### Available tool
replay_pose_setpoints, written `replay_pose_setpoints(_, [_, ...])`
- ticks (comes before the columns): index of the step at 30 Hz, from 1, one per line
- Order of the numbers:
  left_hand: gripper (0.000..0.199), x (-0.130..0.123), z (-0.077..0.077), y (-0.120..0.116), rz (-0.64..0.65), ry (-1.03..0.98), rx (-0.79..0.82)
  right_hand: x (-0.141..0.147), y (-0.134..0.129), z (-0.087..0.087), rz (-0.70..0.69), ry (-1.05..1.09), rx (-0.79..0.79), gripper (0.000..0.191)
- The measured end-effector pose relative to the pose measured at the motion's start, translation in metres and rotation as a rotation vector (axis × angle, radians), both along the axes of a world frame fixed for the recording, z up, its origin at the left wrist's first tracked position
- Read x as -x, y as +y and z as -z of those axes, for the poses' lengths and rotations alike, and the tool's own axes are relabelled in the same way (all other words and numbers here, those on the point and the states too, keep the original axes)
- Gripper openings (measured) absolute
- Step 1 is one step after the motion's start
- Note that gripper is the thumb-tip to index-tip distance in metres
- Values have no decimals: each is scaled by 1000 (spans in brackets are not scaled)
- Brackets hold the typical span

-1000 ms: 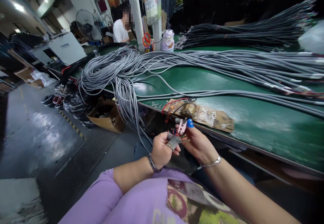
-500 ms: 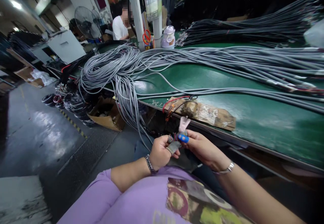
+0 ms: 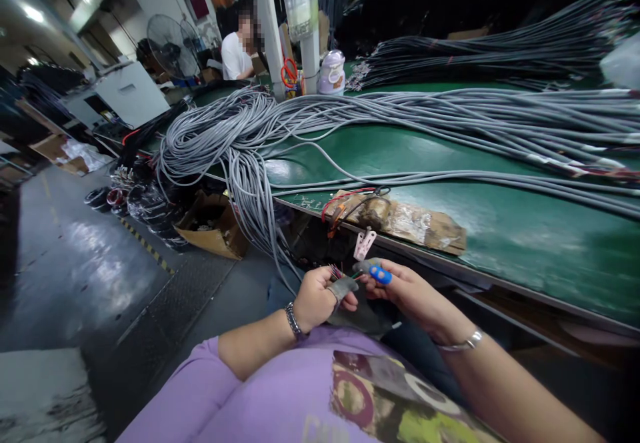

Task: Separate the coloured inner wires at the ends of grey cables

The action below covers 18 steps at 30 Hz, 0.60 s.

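My left hand (image 3: 323,297) is closed round a small bunch of thin coloured wires (image 3: 337,271), its thumb covered by a grey sleeve. Close beside it on the right, my right hand (image 3: 395,285) pinches thin wires that run between the two hands; it has a blue cover on the thumb and a grey one on a finger. A pink clip (image 3: 365,245) stands just above my right hand at the bench edge. Behind it a worn wooden board (image 3: 420,227) lies on the green bench (image 3: 520,229), with a red and a black lead at its left end.
Grey cables (image 3: 400,106) run across the bench and hang over its front edge at the left. Black cables (image 3: 465,59) lie at the back. A cardboard box (image 3: 213,229) is on the floor. A person in white (image 3: 234,56) sits beyond a post.
My right hand has moved slightly right, away from my left hand, widening the gap between them. Thin wires now show across that gap. My left hand has barely moved.
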<state>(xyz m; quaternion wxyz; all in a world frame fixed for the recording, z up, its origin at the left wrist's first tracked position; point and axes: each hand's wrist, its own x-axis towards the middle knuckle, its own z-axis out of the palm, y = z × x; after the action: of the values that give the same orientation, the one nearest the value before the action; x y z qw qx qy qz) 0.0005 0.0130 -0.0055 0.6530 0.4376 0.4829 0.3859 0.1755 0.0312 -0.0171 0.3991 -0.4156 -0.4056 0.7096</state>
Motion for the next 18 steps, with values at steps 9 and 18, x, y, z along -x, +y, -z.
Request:
replay_pose_setpoints(9, [43, -2, 5, -1, 149, 44, -57, 19, -7, -18, 39, -137, -164, 35])
replay_pose_setpoints(18, [46, 0, 1, -2, -43, -85, -37, 17, -5, -13, 124, -232, -178, 38])
